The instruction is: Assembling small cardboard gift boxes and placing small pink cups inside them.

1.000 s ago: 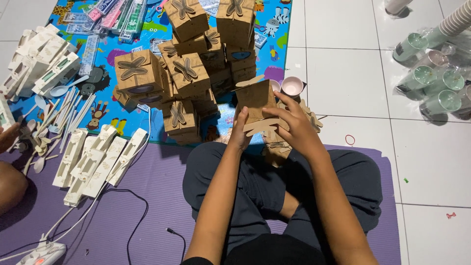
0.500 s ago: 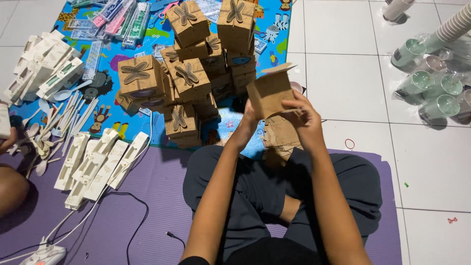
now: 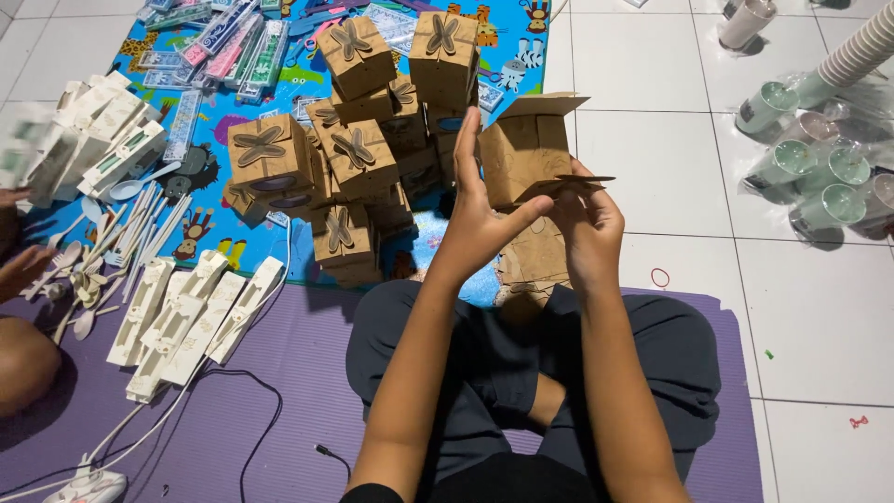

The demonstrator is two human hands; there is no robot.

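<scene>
At far left, approx. 9 o'clock, another person's hand was seen by loose white spoons. Flat white sleeves were laid in a row at 8 o'clock on the purple mat, w/ a black cable below. Finished brown boxes w/ bow-shaped tops were stacked at 11–12 o'clock on the blue patterned mat. At centre, a half-folded brown box was held up between both hands. The left hand was pressed flat against its left side, fingers straight and together, thumb hooked under. The right hand was curled at the lower right edge, fingertips pinching a flap. More flat cardboard lay on the lap. A red rubber band lay at 3 o'clock; bagged green cups at 2 o'clock.
</scene>
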